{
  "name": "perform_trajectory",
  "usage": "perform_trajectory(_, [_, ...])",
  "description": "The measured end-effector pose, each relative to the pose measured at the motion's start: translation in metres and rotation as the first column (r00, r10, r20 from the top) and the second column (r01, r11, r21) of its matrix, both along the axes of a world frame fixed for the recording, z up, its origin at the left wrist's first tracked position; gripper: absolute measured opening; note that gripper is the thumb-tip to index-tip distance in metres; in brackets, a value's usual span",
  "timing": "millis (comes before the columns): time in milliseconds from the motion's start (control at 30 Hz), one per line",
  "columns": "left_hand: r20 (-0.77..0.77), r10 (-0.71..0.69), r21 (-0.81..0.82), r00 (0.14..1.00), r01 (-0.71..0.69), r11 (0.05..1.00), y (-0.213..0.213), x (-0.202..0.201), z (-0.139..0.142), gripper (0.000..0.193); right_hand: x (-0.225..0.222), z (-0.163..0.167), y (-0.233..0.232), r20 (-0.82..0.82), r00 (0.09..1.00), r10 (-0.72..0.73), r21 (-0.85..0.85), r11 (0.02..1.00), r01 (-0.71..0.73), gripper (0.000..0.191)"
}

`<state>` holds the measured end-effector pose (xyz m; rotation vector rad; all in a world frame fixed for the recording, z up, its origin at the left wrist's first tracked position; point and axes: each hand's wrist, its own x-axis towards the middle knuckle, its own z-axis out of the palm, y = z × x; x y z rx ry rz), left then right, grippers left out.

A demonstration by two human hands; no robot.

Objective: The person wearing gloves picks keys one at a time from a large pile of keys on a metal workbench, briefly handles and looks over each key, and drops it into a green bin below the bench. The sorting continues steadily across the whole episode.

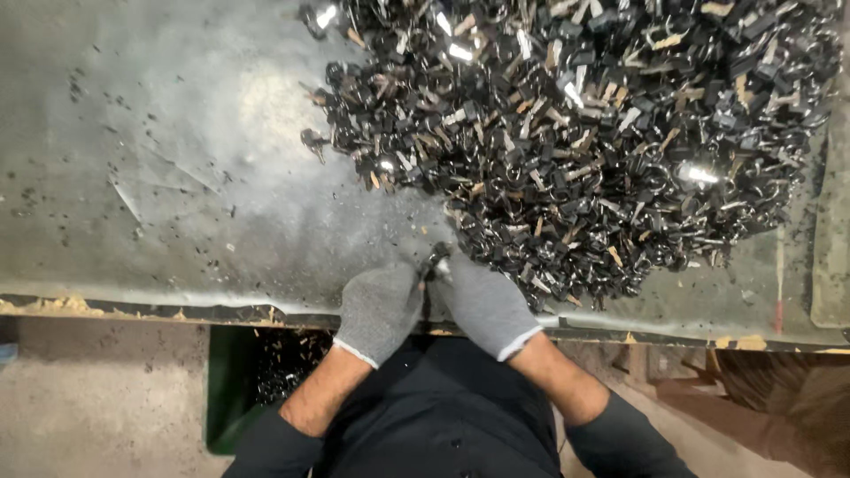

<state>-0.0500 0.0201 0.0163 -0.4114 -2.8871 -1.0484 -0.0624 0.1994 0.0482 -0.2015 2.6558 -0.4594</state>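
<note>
From the head camera I see my left hand (379, 310) and right hand (482, 301), both in grey gloves, meeting at the desk's (177, 177) near edge, fingers pinched narrow on one small dark metal piece (436, 262). It sits at the near left fringe of the heap of black metal parts (584, 133). A green bin (232, 389) stands below, left.

Left hand (379, 310): grey knitted glove with a thin white edge at the cuff. Right hand (482, 301): matching grey knitted glove, same white-edged cuff. Forearms bare between gloves and sleeves. Sleeves: dark, pushed up toward the elbows. Torso: dark garment, plain, no visible markings.
</note>
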Motion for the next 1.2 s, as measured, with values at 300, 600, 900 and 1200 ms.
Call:
perform_trajectory(300, [-0.118,-0.331,0.377,0.936,0.351,0.857,-0.034,-0.034,0.007,0.031,0.027,0.015,-0.012,-0.065,0.991,0.117,-0.088,0.989,-0.122,0.049])
perform_trajectory(600, [0.090,-0.195,0.031,0.977,0.193,0.981,-0.017,-0.026,0.026,0.029,0.027,0.013,-0.004,0.022,0.994,0.104,0.046,0.993,-0.105,0.031])
perform_trajectory(900, [-0.043,-0.052,0.098,0.998,0.056,0.994,0.001,-0.014,-0.007,0.026,0.022,-0.001,0.006,-0.063,0.985,0.162,0.250,0.958,-0.142,0.021])
perform_trajectory(1200, [0.011,-0.010,0.053,1.000,0.010,0.999,-0.003,-0.008,-0.009,0.022,0.017,-0.006,-0.003,-0.099,0.988,0.117,0.069,0.992,-0.110,0.048])
